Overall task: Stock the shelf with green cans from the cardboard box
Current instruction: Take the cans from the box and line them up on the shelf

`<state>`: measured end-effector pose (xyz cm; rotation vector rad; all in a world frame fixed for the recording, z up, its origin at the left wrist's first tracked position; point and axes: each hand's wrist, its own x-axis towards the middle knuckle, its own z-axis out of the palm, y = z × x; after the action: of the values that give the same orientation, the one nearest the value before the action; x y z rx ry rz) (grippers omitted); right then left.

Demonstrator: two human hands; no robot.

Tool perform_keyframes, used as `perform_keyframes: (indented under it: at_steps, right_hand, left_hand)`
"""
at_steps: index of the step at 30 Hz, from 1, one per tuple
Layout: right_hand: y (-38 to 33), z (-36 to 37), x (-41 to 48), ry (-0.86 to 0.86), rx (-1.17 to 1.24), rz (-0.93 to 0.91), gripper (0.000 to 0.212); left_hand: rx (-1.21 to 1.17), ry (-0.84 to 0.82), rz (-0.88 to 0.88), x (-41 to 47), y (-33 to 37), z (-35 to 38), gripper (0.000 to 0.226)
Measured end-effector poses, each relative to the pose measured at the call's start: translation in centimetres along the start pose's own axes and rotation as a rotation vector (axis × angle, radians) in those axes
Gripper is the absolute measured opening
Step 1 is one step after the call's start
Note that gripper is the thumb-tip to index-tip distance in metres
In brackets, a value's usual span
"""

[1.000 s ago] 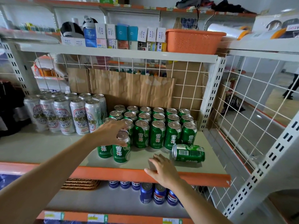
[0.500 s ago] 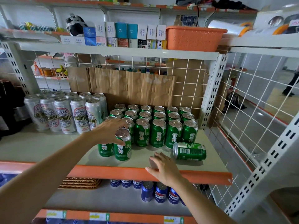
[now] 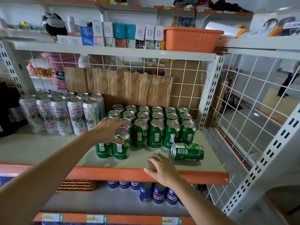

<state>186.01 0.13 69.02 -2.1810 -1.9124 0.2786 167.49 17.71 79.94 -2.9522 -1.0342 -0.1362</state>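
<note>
Several green cans [image 3: 155, 127] stand in rows on the middle shelf [image 3: 113, 173], right of centre. In front of them stand two more green cans. My left hand [image 3: 108, 130] grips the rim of the right one, the front green can [image 3: 122, 147], from above. The other can [image 3: 103, 149] is partly hidden under my palm. One fallen green can [image 3: 187, 151] lies on its side at the front right. My right hand [image 3: 160, 168] rests flat on the shelf's orange front edge, just left of the fallen can. The cardboard box is out of view.
Tall silver cans [image 3: 65, 114] fill the shelf's left part. A cardboard sheet [image 3: 129, 88] leans on the wire back. A wire side panel [image 3: 243, 103] closes the right. Blue cans [image 3: 154, 194] stand on the shelf below, an orange basket [image 3: 191, 38] above.
Both hands stay almost where they were. My left hand keeps its hold on the front green can; the fallen can has not moved.
</note>
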Motion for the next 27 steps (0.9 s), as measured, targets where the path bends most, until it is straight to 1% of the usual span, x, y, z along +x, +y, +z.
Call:
perform_keyframes:
  at_steps: [3,6,7,8,10,11,12,14,16,19,21,23,27]
  right_hand:
    - [-0.1,-0.3,-0.1,-0.004,0.019,0.004,0.112]
    - [0.4,-0.6,0.0,0.039,0.023,-0.017,0.110]
    - [0.5,-0.8,0.0,0.060,0.017,-0.032,0.105]
    - [0.5,-1.2,-0.2,0.083,0.012,-0.047,0.094]
    - [0.9,-2.1,-0.3,0.117,0.004,-0.070,0.063]
    - [1.2,-2.6,-0.4,0.137,0.015,-0.075,0.056]
    - [1.6,-3.1,-0.5,0.161,0.040,-0.076,0.053]
    - [2.6,-3.9,-0.7,0.231,0.100,-0.090,0.050]
    - [3.6,-4.8,-1.1,0.299,0.112,-0.086,0.048]
    - [5.2,-6.1,-1.8,0.374,0.059,-0.035,0.050]
    - [6.5,-6.6,-2.2,0.395,0.042,0.002,0.053]
    - [7.6,-7.1,-2.6,0.391,0.033,0.042,0.057]
    - [9.7,-7.5,-3.5,0.362,0.023,0.118,0.069]
  left_hand:
    - [-0.009,0.060,0.029,-0.9,0.9,-0.1,0.085]
    - [-0.043,0.151,0.113,-1.8,2.5,0.3,0.080]
    - [-0.048,0.171,0.148,-2.0,3.1,0.6,0.078]
    - [-0.057,0.191,0.184,-2.2,3.7,1.0,0.077]
    - [-0.080,0.210,0.240,-2.5,4.9,2.0,0.078]
    - [-0.093,0.211,0.258,-2.6,5.5,2.5,0.079]
    - [-0.110,0.211,0.270,-2.7,6.0,3.1,0.078]
    - [-0.168,0.215,0.292,-2.7,6.8,4.4,0.072]
    - [-0.230,0.194,0.309,-2.6,7.3,5.7,0.066]
    - [-0.280,0.088,0.302,-2.2,8.1,7.5,0.069]
    - [-0.291,0.005,0.286,-2.0,8.8,8.5,0.076]
    - [-0.280,-0.064,0.263,-1.8,9.4,9.2,0.090]
    - [-0.252,-0.143,0.240,-1.4,10.3,9.9,0.110]
